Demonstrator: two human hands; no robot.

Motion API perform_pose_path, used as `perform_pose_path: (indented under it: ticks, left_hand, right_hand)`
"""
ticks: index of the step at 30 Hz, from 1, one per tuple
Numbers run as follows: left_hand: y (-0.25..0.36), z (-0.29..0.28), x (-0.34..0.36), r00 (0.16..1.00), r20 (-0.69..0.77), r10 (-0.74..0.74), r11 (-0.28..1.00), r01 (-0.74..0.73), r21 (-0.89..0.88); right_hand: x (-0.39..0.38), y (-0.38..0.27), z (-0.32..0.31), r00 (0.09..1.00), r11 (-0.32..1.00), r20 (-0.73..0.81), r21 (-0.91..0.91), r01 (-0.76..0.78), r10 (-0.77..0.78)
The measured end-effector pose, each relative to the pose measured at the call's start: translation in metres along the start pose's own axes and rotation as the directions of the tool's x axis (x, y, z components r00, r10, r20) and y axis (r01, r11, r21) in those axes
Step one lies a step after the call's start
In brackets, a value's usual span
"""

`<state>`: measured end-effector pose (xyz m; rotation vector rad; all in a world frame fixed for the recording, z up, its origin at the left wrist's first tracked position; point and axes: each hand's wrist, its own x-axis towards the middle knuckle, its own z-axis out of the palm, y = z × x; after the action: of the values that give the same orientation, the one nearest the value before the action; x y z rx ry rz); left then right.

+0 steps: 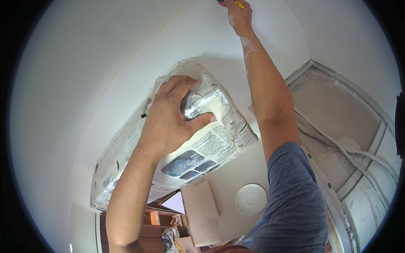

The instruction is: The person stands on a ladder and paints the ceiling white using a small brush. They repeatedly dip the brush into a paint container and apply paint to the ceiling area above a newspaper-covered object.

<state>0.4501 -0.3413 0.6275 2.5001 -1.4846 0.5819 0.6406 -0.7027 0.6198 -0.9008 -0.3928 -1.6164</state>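
My left hand grips the upper end of a long boxy unit wrapped in newspaper and clear tape. Its thumb lies across the near face and its fingers bend over the top. The wrapped unit stands out from a white wall. At the top edge of the picture, my right hand is closed around a tool with a yellow and dark handle, close to the wall. The tool's working end is out of view. Whitish smears mark my right hand and forearm.
To the right, pale cables cross a dusty recess with a metal-edged frame. Below lie a round white container or lid, flat beige boards, and brown shelving with several small items.
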Motion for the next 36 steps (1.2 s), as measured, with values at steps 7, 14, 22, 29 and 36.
perform_pose_path:
  ticks: [7,14,22,29,36]
  left_hand:
    - [-0.003,0.0,0.0,1.0,-0.017,0.026,1.0,-0.026,0.003]
    - [-0.002,0.001,-0.001,0.997,-0.051,0.06,0.997,-0.061,-0.035]
    - [0.001,0.002,-0.003,0.998,-0.068,0.017,0.999,-0.02,-0.049]
    - [-0.008,0.005,-0.003,0.99,-0.118,0.08,0.994,-0.087,-0.059]
    - [-0.019,0.018,-0.003,0.989,-0.137,0.056,0.998,-0.061,-0.029]
  right_hand:
    - [0.001,0.004,-0.009,0.992,0.98,0.055,0.156,-0.125,0.118]
    - [-0.043,-0.035,-0.041,0.929,0.939,-0.255,0.284,-0.194,0.269]
    - [-0.127,-0.124,-0.075,0.812,0.942,-0.5,0.286,-0.175,0.302]
    - [-0.287,-0.269,-0.102,0.877,0.985,-0.46,-0.031,-0.173,0.139]
    - [-0.413,-0.369,-0.132,0.764,0.677,0.014,-0.472,-0.564,0.646]
